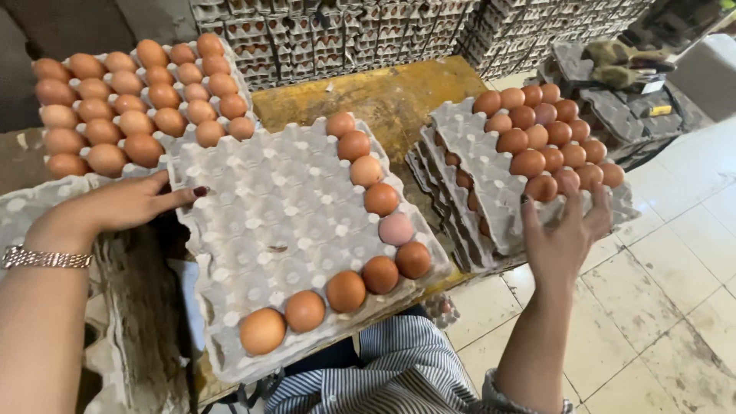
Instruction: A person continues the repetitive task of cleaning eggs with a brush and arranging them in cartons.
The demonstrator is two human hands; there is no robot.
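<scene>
Mid-transfer of eggs: left hand (115,205) flat, released, steadying the grey tray (261,222); right hand (563,230) spread, empty, reaching toward the right-hand eggs (548,146), next needing a gentle grip

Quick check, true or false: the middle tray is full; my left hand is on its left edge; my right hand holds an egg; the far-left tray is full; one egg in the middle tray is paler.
1. Middle tray is full: false, eggs line only its right and near edges.
2. Left hand rests on its left edge: true.
3. Right hand holds an egg: false, fingers are spread and empty at the right tray.
4. Far-left tray is full: true.
5. One pale egg is there: true.
</scene>
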